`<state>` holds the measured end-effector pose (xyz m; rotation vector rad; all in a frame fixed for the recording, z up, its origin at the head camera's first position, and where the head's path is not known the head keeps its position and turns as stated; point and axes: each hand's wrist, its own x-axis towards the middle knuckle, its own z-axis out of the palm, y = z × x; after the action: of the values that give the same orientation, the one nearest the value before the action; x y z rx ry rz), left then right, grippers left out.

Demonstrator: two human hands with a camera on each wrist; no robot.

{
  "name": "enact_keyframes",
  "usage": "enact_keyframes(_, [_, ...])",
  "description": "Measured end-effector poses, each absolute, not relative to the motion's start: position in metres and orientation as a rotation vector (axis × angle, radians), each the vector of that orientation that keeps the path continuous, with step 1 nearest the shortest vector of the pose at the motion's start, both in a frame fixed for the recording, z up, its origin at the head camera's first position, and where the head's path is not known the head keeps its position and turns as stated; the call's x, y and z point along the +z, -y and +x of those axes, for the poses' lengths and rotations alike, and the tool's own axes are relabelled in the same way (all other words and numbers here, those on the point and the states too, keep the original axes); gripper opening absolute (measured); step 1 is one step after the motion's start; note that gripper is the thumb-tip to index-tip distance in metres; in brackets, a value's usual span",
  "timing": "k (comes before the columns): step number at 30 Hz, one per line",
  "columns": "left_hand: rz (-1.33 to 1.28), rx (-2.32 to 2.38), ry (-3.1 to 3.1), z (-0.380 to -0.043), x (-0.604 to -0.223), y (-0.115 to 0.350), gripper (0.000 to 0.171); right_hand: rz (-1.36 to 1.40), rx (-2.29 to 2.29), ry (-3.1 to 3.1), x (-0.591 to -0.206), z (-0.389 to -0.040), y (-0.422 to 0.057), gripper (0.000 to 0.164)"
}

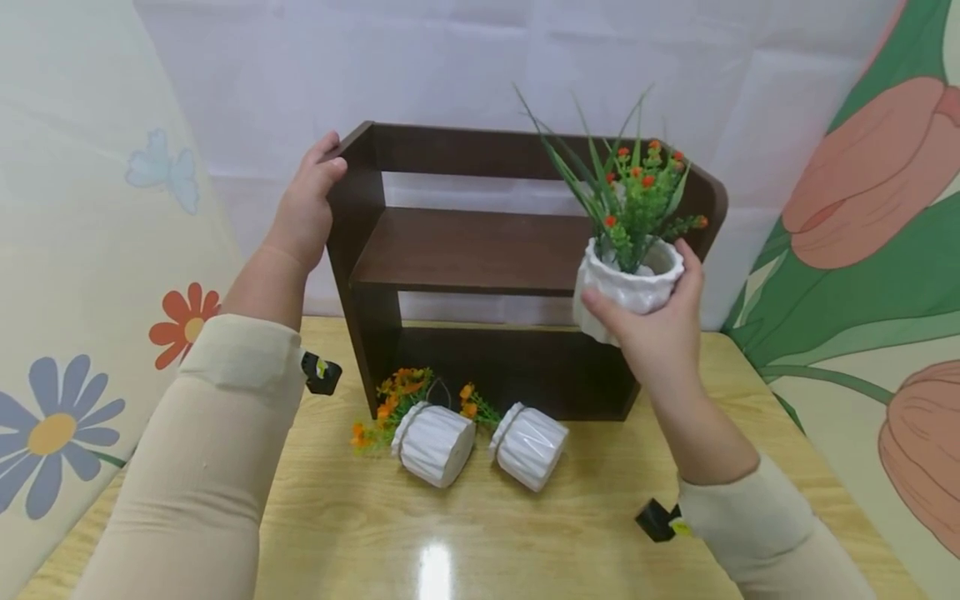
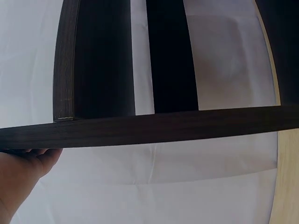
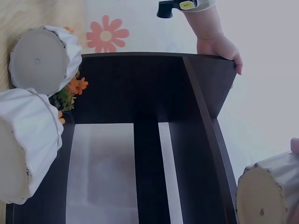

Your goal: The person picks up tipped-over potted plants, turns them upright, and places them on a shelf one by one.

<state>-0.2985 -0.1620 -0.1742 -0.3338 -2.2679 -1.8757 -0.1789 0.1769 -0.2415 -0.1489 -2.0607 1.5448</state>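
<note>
My right hand (image 1: 663, 342) grips a white fluted flower pot (image 1: 630, 287), thumb in front, held up before the right part of the shelf. Green blades and small red flowers (image 1: 637, 183) rise from it. In the right wrist view this pot's round base (image 3: 261, 198) shows at the lower right. At the upper left my left hand (image 1: 303, 204) holds the top of the dark brown shelf's (image 1: 472, 250) left side panel. The right wrist view shows its fingertips bent over the panel's edge; the left wrist view shows this hand (image 2: 21, 175) against the outer face.
Two white pots lie tipped over on the wooden table (image 1: 480, 533) before the shelf, a left one (image 1: 435, 442) and a right one (image 1: 528, 446), with orange flowers (image 1: 390, 408) by their mouths. White cloth (image 1: 450, 58) hangs behind; flower-patterned panels (image 1: 840, 250) flank both sides.
</note>
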Motion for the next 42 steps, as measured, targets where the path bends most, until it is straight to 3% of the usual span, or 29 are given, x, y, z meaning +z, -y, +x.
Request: enact_keyframes(42, [-0.336,-1.883,2.256,-0.294,-0.177,0.166,0.056,-0.363,1.323,1.996,-0.233,-0.252,-0.181,0.111])
